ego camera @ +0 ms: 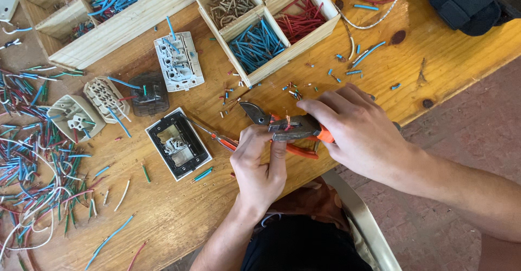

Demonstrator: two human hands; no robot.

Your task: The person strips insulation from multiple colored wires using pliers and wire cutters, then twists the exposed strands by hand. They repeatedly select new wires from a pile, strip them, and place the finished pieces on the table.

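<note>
Wire stripping at a wooden table [179, 216], pliers on a short red wire.

The right hand [361, 132] has its grip clamped on the orange-handled pliers [287, 130], whose jaws bite a short red wire [286, 120]; the left hand [260, 165] pinches that wire just below the jaws. The step in hand looks like baring the wire's end, which calls for a steady pull. A partitioned wooden tray [271, 64] of sorted blue, red and tan wire pieces sits beyond; a black-framed switch plate [178, 143] lies left.

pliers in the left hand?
No, the right hand grips the orange-handled pliers; the left hand pinches a short wire at them.
</note>
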